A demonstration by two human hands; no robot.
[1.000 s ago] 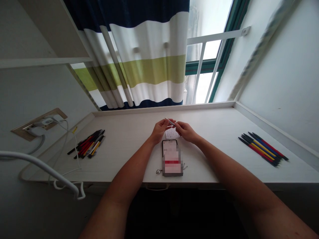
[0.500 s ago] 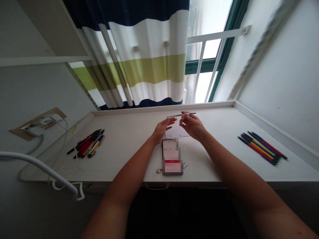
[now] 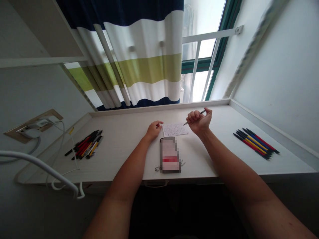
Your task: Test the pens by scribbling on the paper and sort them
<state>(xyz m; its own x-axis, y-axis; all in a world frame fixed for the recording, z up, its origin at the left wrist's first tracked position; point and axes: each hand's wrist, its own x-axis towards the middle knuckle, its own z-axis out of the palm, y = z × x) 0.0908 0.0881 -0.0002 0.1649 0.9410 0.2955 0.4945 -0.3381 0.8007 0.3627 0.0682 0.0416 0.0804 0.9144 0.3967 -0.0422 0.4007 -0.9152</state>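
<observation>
My right hand (image 3: 199, 121) is closed in a fist around a slim grey pen (image 3: 194, 117), held above the white desk (image 3: 139, 126). The pen's tip points down and left toward a small sheet of paper with handwriting (image 3: 175, 130). My left hand (image 3: 154, 130) is low by the paper's left edge, its fingers loosely curled and holding nothing. Below the paper lies a phone (image 3: 170, 155), its screen pixelated, with a small cord or charm by its lower corners.
A loose pile of pens (image 3: 86, 145) lies on the desk's left side. A neater row of red, yellow and blue pens (image 3: 256, 144) lies at the right. White cables run from a wall socket (image 3: 33, 126) past the left edge.
My right hand has moved right and closed into a fist around the pen, which both hands held earlier. My left hand has dropped to the paper's left edge.
</observation>
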